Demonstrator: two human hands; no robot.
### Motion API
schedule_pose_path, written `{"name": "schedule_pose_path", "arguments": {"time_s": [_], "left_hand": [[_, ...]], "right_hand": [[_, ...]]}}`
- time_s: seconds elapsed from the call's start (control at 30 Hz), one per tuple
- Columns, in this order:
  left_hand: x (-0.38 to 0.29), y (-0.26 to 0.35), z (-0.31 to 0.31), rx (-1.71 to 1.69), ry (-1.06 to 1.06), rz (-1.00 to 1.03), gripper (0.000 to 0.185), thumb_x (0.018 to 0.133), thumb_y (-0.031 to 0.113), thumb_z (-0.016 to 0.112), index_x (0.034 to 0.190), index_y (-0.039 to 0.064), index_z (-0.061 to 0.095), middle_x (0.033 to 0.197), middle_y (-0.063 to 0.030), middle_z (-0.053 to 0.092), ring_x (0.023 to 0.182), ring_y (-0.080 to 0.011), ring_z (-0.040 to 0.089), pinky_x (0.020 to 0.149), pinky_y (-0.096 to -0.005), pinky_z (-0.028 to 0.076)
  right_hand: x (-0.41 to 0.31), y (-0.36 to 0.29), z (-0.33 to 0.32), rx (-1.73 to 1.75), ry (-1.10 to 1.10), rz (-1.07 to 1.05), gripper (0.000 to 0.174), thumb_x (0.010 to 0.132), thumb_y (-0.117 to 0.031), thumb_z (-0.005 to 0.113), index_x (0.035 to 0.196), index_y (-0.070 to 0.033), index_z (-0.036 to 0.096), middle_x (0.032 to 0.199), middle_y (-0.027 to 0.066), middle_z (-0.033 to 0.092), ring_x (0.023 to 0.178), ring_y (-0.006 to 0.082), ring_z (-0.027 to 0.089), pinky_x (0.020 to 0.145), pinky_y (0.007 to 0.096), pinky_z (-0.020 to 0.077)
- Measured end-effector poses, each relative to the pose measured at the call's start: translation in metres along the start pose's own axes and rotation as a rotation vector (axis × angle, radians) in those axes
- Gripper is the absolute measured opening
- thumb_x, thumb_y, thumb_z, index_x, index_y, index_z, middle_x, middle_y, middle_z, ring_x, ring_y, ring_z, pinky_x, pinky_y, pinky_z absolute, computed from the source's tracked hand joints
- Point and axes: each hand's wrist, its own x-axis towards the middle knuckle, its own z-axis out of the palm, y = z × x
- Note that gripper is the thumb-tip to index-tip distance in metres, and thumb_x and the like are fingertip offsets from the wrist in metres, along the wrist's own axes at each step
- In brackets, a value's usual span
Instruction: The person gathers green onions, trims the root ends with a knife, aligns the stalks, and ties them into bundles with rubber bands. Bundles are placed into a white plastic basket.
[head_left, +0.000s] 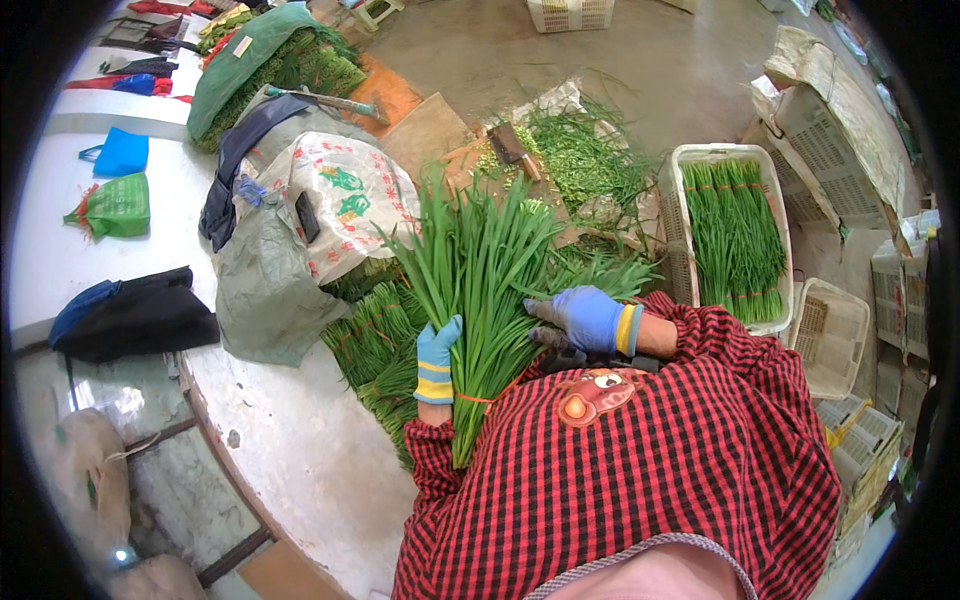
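A large bunch of green garlic chives (487, 277) lies before me, leaves fanned away and stem ends against my checked sleeve. Its lower part has an orange band (474, 398) around it. My left hand (437, 360), in a blue and yellow glove, is shut on the bunch from the left. On the right, my right hand (589, 319), in a blue glove with dark fingertips, touches the outer leaves; whether it pinches any is hidden. Loose chives (604, 274) lie just beyond it. Banded chive bundles (375, 322) are stacked left of my left hand.
A white crate (667, 232) of banded chives stands at right, near a smaller crate (829, 337). Ahead, a cleaver (508, 142) rests among trimmings (574, 161). At left are a printed sack (360, 195), a phone-like dark object (307, 216) and a white ledge (300, 435).
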Motion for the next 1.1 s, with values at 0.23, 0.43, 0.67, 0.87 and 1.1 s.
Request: {"name": "schedule_pose_path", "arguments": {"time_s": [0.23,0.43,0.67,0.87,1.1], "left_hand": [[0.005,0.001,0.003,0.245,-0.036,0.091,0.033,0.092,0.011,0.065,0.122,-0.002,0.061,0.107,-0.0056,0.067,0.090,-0.0149,0.065,0.081,-0.0295,0.053],[0.009,-0.013,-0.012,0.179,0.044,0.112,0.031,0.093,0.012,0.064,0.120,-0.003,0.062,0.105,-0.0064,0.068,0.088,-0.0151,0.066,0.079,-0.0297,0.054],[0.007,-0.005,-0.002,0.277,-0.020,0.080,0.036,0.092,0.019,0.067,0.122,-0.001,0.062,0.106,-0.0031,0.067,0.088,-0.0114,0.061,0.079,-0.0278,0.051],[0.018,-0.010,0.011,0.499,-0.261,0.010,0.057,0.084,0.020,0.076,0.131,-0.002,0.052,0.113,-0.0091,0.064,0.095,-0.0157,0.061,0.086,-0.0304,0.051],[0.056,-0.047,-0.029,0.482,-0.386,-0.443,0.048,0.092,0.023,0.066,0.134,0.003,0.054,0.125,-0.0082,0.063,0.109,-0.0210,0.062,0.094,-0.0379,0.052]], "right_hand": [[0.052,-0.026,-0.030,-0.237,0.621,-0.427,0.044,0.093,-0.049,0.053,0.103,-0.007,0.065,0.076,0.0140,0.068,0.080,0.0338,0.066,0.074,0.0477,0.0483],[0.029,-0.004,-0.003,-0.303,0.041,-0.118,0.054,0.093,-0.055,0.050,0.109,-0.006,0.065,0.073,0.0152,0.065,0.072,0.0355,0.063,0.068,0.0475,0.0480],[0.027,-0.008,-0.003,-0.275,0.164,-0.141,0.053,0.093,-0.055,0.051,0.100,-0.005,0.066,0.073,0.0162,0.066,0.073,0.0376,0.065,0.069,0.0478,0.0486],[0.062,0.017,-0.002,-0.249,0.020,-0.128,0.051,0.090,-0.055,0.053,0.080,-0.008,0.071,0.078,0.0147,0.068,0.075,0.0370,0.064,0.072,0.0487,0.0487],[0.050,0.136,0.032,-0.157,0.572,0.438,0.037,0.089,-0.042,0.054,0.089,-0.011,0.074,0.087,0.0174,0.068,0.092,0.0377,0.062,0.081,0.0480,0.0474]]}}
